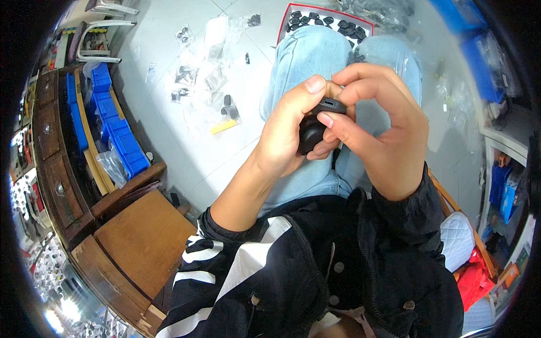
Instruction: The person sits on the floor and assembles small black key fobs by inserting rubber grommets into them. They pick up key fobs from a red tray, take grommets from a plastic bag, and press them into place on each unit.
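Above my lap, both hands are closed around a small black plastic case (328,105) with a narrow slot in its end. It resembles a key fob shell, though my fingers cover much of it. My left hand (284,129) wraps it from the left, thumb along its upper edge. The thumb and fingers of my right hand (383,110) pinch it from the other side. A rounded, glossy black part (311,135) shows just below the slotted end, inside the left hand; whether the two are joined I cannot tell.
Beyond my knees, a red-rimmed white box (280,25) holds several small black pieces (304,20). Clear plastic bags (215,79) of small parts lie on the tiled floor. Blue bins (115,127) stand by a wooden drawer cabinet (53,146) at left. Shelves (510,186) flank the right.
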Available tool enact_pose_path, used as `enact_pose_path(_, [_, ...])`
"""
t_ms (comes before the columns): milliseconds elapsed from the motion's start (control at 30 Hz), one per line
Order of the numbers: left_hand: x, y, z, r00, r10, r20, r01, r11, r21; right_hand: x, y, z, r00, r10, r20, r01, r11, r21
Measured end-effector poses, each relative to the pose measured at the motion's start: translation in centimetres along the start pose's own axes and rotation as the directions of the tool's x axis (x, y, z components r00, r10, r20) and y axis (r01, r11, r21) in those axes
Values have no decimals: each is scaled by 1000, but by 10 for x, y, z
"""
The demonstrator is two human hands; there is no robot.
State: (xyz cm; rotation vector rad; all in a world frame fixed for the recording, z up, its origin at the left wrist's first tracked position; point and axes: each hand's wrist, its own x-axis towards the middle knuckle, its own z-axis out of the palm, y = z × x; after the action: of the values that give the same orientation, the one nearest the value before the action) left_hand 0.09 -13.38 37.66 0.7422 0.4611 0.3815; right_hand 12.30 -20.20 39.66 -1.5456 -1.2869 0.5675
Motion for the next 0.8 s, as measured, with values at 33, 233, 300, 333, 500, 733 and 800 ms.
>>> enact_pose_path(33, [1,0,0,1000,-7,3,7,1000,-29,0,0,0,1000,6,0,-6,1000,1])
enact_pose_path(233, [2,-1,2,996,-83,14,84,971,-222,2,3,0,1000,-5,1,5,1000,30])
enact_pose_path(300, [3,-1,1,994,-97,44,105,960,-258,3,4,0,1000,-8,4,8,999,33])
enact_pose_path(333, [3,-1,1,993,-103,52,113,958,-263,3,4,0,1000,-7,7,7,999,35])
enact_pose_path(500, [3,0,3,991,-123,43,131,951,-280,3,5,0,1000,0,19,-1,998,56])
enact_pose_path(733, [2,2,7,994,-110,1,107,964,-244,2,5,0,999,34,33,-38,992,123])
enact_pose_path(800, [2,3,6,992,-124,16,124,964,-234,1,6,0,998,53,43,-59,988,146])
